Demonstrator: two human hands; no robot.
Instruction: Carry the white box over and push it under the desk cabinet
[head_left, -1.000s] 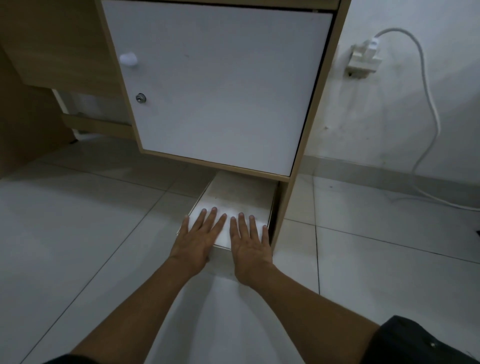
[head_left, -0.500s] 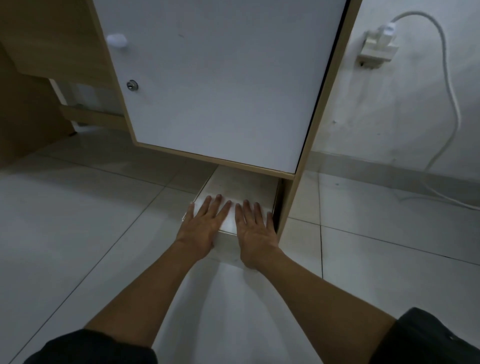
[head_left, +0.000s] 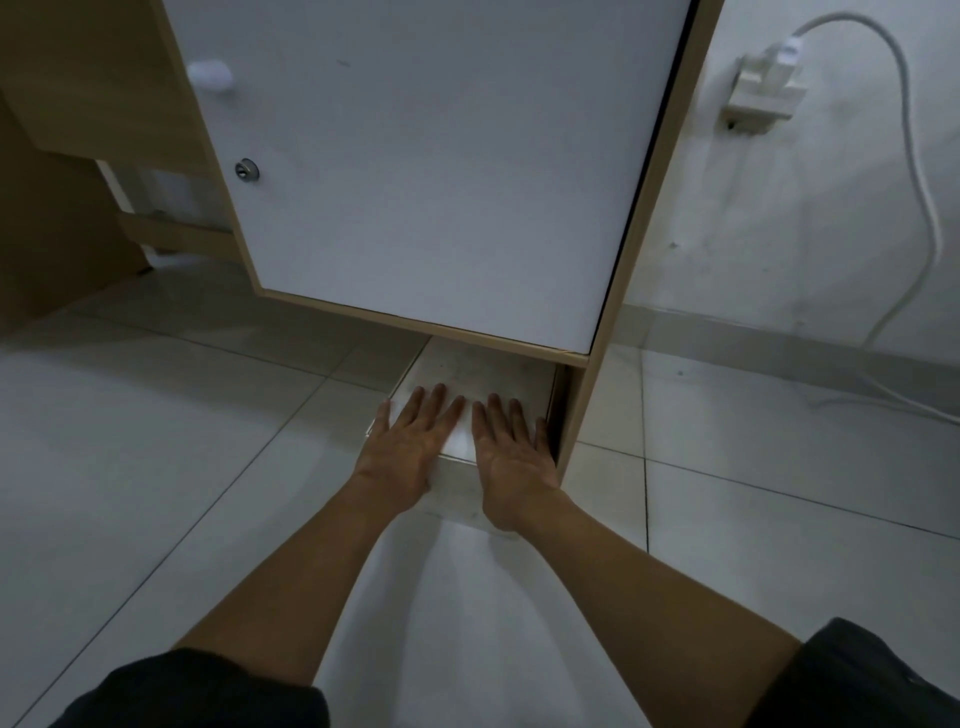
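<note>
The white box (head_left: 480, 371) lies flat on the tiled floor, its far part under the desk cabinet (head_left: 415, 171) and its near end sticking out. My left hand (head_left: 408, 447) rests flat on the box's near left corner, fingers spread. My right hand (head_left: 511, 454) lies flat on the near right part, close to the cabinet's wooden side panel (head_left: 587, 410). Both palms press on the lid and near edge; neither hand grips the box. The box's far end is hidden under the cabinet.
The cabinet has a white door with a round knob (head_left: 210, 75) and a keyhole (head_left: 247, 170). A wall socket (head_left: 763, 93) with a white cable (head_left: 930, 218) is on the right wall. The wooden desk frame (head_left: 62, 104) stands at left. Pale floor tiles (head_left: 156, 441) surround the box.
Both hands and the box have slid forward, further under the cabinet. The view has moved closer to the cabinet.
</note>
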